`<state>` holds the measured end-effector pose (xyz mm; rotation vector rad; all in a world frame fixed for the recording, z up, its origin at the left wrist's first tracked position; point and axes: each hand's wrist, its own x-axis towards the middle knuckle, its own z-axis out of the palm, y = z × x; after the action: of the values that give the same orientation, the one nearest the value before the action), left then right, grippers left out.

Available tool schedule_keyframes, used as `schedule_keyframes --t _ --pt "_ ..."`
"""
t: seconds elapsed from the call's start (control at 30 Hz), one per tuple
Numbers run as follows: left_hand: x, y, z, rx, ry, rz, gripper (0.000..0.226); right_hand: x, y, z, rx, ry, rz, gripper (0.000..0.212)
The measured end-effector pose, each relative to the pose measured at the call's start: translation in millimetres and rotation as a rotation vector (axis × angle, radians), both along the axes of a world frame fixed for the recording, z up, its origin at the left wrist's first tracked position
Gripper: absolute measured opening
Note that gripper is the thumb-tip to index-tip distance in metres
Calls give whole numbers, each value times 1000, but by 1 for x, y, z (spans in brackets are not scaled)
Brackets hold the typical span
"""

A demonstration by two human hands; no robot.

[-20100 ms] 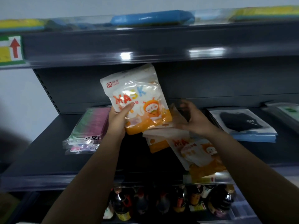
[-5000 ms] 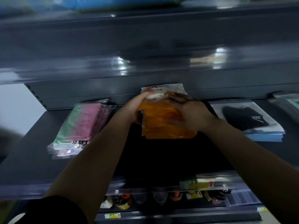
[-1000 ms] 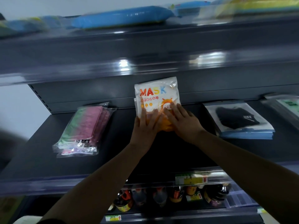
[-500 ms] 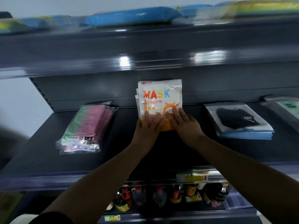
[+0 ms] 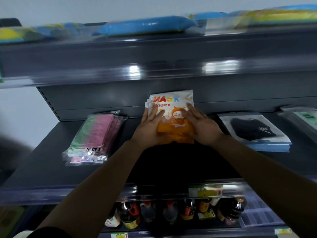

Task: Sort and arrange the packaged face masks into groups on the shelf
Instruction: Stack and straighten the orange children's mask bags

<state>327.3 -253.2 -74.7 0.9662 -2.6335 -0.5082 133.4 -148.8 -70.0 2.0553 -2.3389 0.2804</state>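
Observation:
A stack of white-and-orange "MASK" packs [image 5: 171, 115] leans against the back wall in the middle of the dark grey shelf [image 5: 42, 167]. My left hand [image 5: 151, 127] lies on the stack's left side, fingers spread. My right hand [image 5: 200, 126] rests on its right side, fingers spread over the front pack. To the left lies a pile of pink-and-green mask packs [image 5: 92, 138]. To the right lies a pile of black mask packs [image 5: 253, 129] on blue packs.
A green-printed pack [image 5: 303, 117] lies at the far right of the shelf. Blue and yellow packs [image 5: 145, 25] lie on the shelf above. Several sauce bottles [image 5: 171, 212] stand on the shelf below, behind price labels [image 5: 205, 192].
Both hands have slid from the stack's lower edge up onto its sides, pressing the orange packs together against the back wall. The camera moved closer.

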Motion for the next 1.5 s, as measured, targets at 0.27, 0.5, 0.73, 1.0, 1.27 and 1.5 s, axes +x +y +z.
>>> schedule_keyframes --t 0.27,0.5,0.73,1.0,1.27,1.5 --pt "-18 -7 25 162 113 29 75 -15 -16 15 -31 -277 53 88" --pt "-12 -24 6 522 527 65 62 -23 -18 11 -5 -228 10 73" --pt "-11 -27 -10 1081 943 274 40 -9 -9 5 -426 -10 103 88" --pt "-21 -36 -13 1139 843 304 61 13 -22 -68 -510 803 677 48" --pt "-26 -33 -3 1044 797 301 45 0 -38 -68 -483 857 590 47" --pt "-29 -26 7 1042 801 272 46 1 -37 -73 -505 868 600 47"
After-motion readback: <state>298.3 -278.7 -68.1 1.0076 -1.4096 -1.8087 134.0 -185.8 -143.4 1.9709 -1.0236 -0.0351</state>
